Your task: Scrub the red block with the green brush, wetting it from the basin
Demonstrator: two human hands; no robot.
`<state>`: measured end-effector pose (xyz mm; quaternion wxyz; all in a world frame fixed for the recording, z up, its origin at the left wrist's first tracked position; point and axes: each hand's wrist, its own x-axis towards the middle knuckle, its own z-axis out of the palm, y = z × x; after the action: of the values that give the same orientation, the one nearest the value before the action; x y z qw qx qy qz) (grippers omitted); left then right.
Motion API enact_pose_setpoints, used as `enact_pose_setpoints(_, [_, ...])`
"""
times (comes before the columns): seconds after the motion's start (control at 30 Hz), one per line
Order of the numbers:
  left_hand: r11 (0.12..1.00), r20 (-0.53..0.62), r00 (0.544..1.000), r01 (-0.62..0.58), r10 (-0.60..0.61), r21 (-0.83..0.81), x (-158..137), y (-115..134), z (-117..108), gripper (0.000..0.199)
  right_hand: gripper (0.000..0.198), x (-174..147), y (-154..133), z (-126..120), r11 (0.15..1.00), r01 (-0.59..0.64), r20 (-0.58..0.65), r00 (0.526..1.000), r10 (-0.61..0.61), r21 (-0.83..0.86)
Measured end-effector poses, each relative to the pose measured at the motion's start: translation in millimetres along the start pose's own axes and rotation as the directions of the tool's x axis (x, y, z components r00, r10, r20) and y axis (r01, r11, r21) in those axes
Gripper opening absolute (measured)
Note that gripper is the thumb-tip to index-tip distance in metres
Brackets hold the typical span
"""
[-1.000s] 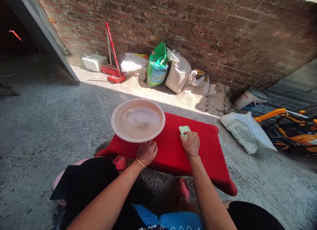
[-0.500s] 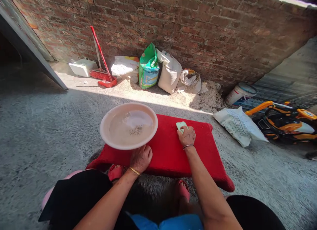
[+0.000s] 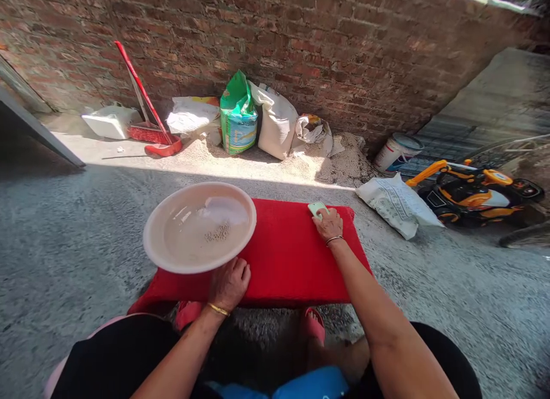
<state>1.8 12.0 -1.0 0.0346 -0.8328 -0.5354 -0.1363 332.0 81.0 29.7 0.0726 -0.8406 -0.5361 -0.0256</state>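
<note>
I have open room across the red table (image 3: 286,247) mid-frame, between the basin (image 3: 157,238) blocking centre-left and the right hand (image 3: 330,222) at centre-right.

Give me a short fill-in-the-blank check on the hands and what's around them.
1. The left hand is on the near side of the pale basin.  That basin stands on a bench cover coloured ____.
2. The right hand is on a flat object coloured light ____.
3. Behind the sacks, the wall is built of ____.

Missing words: red; green; bricks.
</note>
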Motion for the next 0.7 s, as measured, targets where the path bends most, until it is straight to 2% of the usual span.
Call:
enact_pose_setpoints(0.07, [1.000, -0.002, 1.000, -0.001, 0.001, 0.001, 0.2, 0.0, -0.1, 0.022, 0.033, 3.3, 46.0, -6.4, 0.983, -0.185, -0.012, 0.983, 0.185, 0.011])
enact_pose_setpoints(0.17, [1.000, 0.001, 1.000, -0.002, 0.002, 0.001, 0.6, 0.0, -0.5, 0.022, 0.035, 2.6, 91.8, -13.6, 0.890, -0.454, -0.035, 0.890, 0.456, 0.047])
enact_pose_setpoints(0.2, [1.000, 0.004, 1.000, 0.000, 0.000, 0.002, 0.7, 0.0, -0.7, 0.022, 0.037, 1.6, 97.4, -14.5, 0.864, -0.500, -0.043, 0.863, 0.503, 0.059])
enact_pose_setpoints(0.23, [1.000, 0.006, 1.000, 0.003, -0.003, 0.005, 0.7, 0.0, -0.9, 0.022, 0.037, 0.4, 97.5, -14.3, 0.857, -0.509, -0.049, 0.857, 0.513, 0.074])
enact_pose_setpoints(0.27, [1.000, 0.010, 1.000, 0.008, -0.008, 0.008, 0.6, 0.1, -1.0, 0.023, 0.037, -0.7, 91.8, -13.2, 0.871, -0.481, -0.059, 0.871, 0.488, 0.094])
enact_pose_setpoints(0.37, [1.000, 0.022, 1.000, 0.014, -0.014, -0.002, 0.1, 0.1, -0.8, 0.023, 0.035, -2.8, 43.7, -5.3, 0.947, -0.276, -0.086, 0.952, 0.293, 0.167])
enact_pose_setpoints(0.47, [1.000, 0.031, 0.999, 0.015, -0.014, -0.022, -0.3, 0.0, -0.3, 0.023, 0.033, -3.7, -32.3, 4.3, 0.980, -0.043, -0.066, 0.996, 0.057, 0.196])
enact_pose_setpoints(0.6, [0.999, 0.054, 0.998, 0.022, -0.021, -0.025, -0.4, 0.3, -0.9, 0.022, 0.031, -2.7, -125.6, 12.4, 0.961, 0.185, -0.004, 0.982, -0.188, 0.207])
enact_pose_setpoints(0.7, [0.999, 0.066, 0.997, 0.031, -0.030, -0.022, -0.4, 0.8, -1.6, 0.022, 0.032, 1.4, -162.0, 14.7, 0.956, 0.217, 0.004, 0.975, -0.222, 0.199])
